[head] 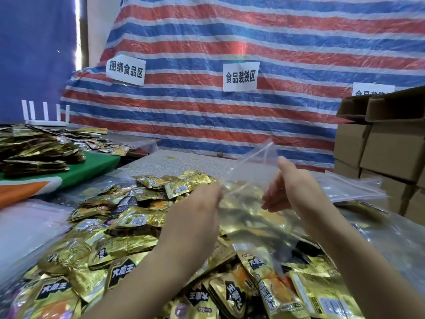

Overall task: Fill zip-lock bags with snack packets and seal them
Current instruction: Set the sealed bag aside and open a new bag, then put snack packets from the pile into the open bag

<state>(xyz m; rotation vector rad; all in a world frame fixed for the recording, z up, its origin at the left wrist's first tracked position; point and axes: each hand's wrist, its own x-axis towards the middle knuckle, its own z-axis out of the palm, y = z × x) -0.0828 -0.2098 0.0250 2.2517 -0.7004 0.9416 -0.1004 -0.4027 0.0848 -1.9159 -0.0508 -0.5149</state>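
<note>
Clear zip-lock bag (250,180) held up over the heap of gold snack packets (128,229) on the table (174,162). Left hand (197,203) pinches the bag's left edge near the mouth; right hand (289,183) grips the right edge, fingers curled. Gold packets show through the film. Cardboard boxes (381,146) stacked at right.

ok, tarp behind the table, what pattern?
Red, blue and white horizontal stripes on the tarp; head view.
</note>
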